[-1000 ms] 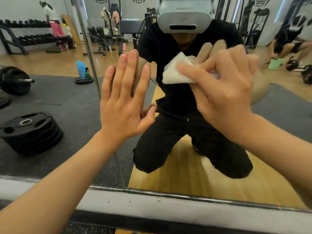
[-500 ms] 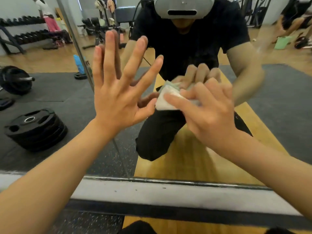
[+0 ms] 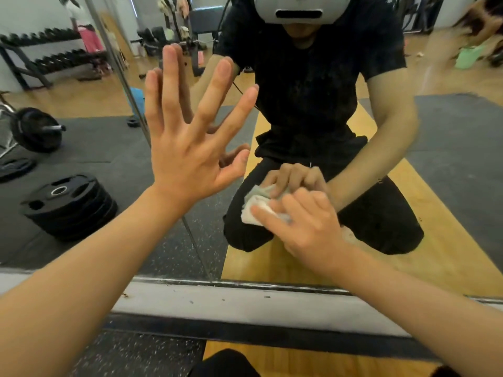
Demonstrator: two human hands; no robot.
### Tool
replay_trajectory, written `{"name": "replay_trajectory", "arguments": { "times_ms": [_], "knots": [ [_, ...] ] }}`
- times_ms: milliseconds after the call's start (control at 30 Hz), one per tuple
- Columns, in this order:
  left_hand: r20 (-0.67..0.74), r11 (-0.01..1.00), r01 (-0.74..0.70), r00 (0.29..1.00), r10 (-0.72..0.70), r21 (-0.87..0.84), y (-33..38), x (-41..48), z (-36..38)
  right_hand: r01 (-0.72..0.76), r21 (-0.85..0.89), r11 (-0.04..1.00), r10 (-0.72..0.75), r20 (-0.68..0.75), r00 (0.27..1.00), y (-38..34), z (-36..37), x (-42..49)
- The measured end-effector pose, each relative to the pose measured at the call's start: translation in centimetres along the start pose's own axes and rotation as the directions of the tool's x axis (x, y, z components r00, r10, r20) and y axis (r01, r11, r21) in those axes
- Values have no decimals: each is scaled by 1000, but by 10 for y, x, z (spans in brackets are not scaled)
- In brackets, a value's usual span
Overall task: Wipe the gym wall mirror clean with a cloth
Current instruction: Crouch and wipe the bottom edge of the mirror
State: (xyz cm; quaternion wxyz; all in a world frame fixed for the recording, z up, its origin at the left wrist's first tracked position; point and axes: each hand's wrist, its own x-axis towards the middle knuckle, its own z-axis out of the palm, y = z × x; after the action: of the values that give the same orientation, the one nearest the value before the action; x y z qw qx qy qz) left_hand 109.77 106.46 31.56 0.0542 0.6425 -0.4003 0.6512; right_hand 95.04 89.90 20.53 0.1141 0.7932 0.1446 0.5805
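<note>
cloth (image 3: 251, 213) under right hand (image 3: 304, 229) grip, on mirror (image 3: 449, 164)

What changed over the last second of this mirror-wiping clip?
The right hand, pressing the cloth to the mirror, swept down from the reflection's chest height to its knees. The left hand spread its fingers apart. Unchanged: the left hand braced flat on the mirror, the right hand's hold on the cloth.

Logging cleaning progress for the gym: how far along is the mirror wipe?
Done: nothing clearly finished; no wiped patch stands out on the mirror. In hand: the right hand holds the cloth against the lower glass while the left hand braces flat above. Left: likely the hazy smear at upper right and the rest.
</note>
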Motion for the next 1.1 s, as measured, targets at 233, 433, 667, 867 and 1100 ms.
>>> {"name": "replay_trajectory", "arguments": {
  "times_ms": [233, 433, 667, 867, 1100],
  "knots": [
    [8, 1000, 12, 1000, -12, -4, -1, -1, -1, 266, 193, 945, -328, 531, 781, -35, 14, -146],
    [21, 1000, 22, 1000, -21, -16, -1, -1, -3, 52, 136, 989, -75, 166, 983, 9, -8, -39],
    [20, 999, 10, 1000, -9, -53, -2, -2, -4, 209, 126, 970, -241, 342, 909, 35, -41, -18],
    [7, 998, 4, 1000, -4, -69, -1, -4, -2, 149, 19, 989, -150, 26, 988, 85, -70, 78],
    [1, 996, 17, 1000, -17, -88, -1, -5, -1, 34, 75, 997, -46, 169, 984, 62, -59, 64]
  ]
}}
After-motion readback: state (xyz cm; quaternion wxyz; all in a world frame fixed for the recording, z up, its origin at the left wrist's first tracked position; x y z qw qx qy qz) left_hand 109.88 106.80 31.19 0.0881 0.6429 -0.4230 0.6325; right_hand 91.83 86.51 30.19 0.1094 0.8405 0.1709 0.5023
